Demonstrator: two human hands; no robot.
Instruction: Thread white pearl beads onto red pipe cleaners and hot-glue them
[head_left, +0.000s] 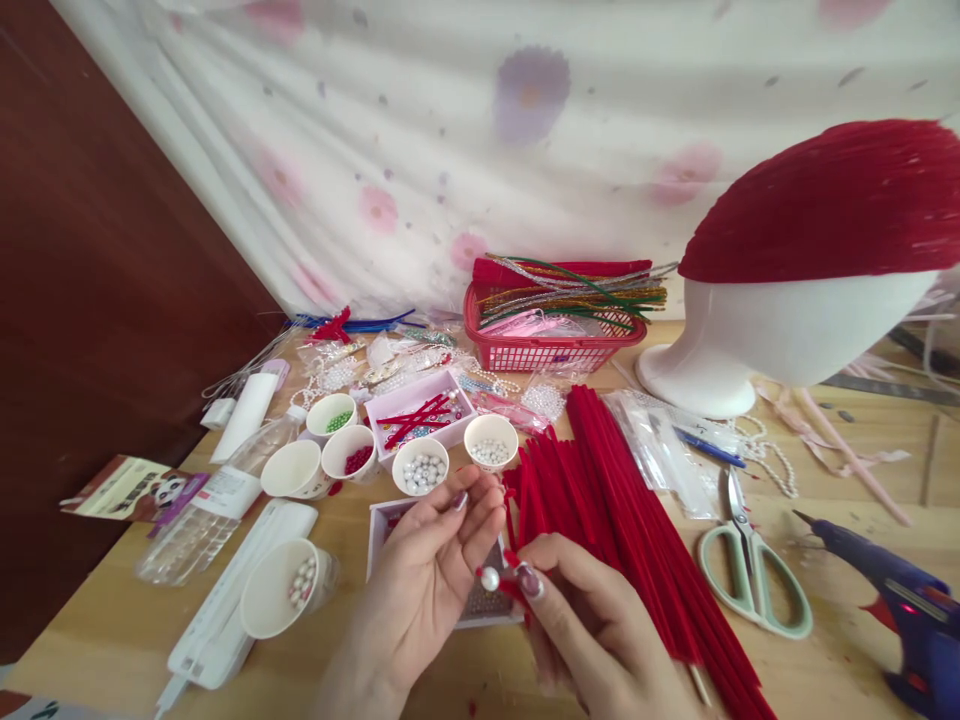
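Observation:
My left hand [431,570] is low in the middle, palm up, fingers loosely curled, its thumb touching a white pearl bead [490,578]. My right hand [592,620] is beside it, pinching a short red pipe-cleaner piece [511,568] that carries the bead at its tip. Both hands hover over a small white tray [382,520] of tiny beads. A thick bundle of red pipe cleaners [622,480] lies just right of the hands.
Several paper cups of beads [420,468] and a pink box [420,415] sit behind the hands; a tipped cup [281,590] lies left. Green scissors [750,570], a blue glue gun [900,600], a red basket [547,345] and a white mannequin head with red covering [795,300] stand right.

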